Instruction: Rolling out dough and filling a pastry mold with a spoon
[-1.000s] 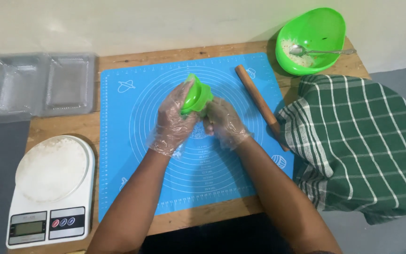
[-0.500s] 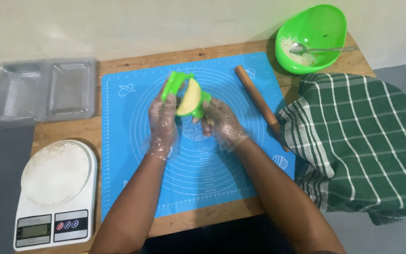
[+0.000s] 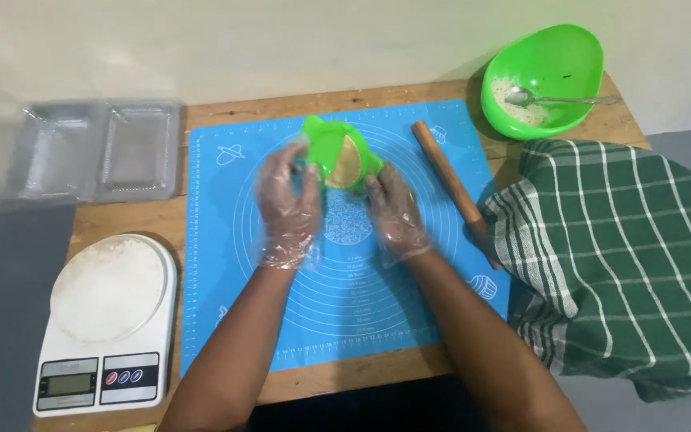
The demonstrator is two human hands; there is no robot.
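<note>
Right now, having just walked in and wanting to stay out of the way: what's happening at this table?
A person in clear gloves holds a green dumpling mould open over the blue mat, left hand and right hand on either side. A folded piece of dough sits inside. A rolling pin lies to the right.

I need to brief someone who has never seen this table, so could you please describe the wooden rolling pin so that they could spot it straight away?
Start at the blue silicone baking mat covering the middle of the wooden table. Along the mat's right edge, beside the green checked cloth, lies the wooden rolling pin, slanting from upper left to lower right. It is the only plain brown straight stick there.
</note>
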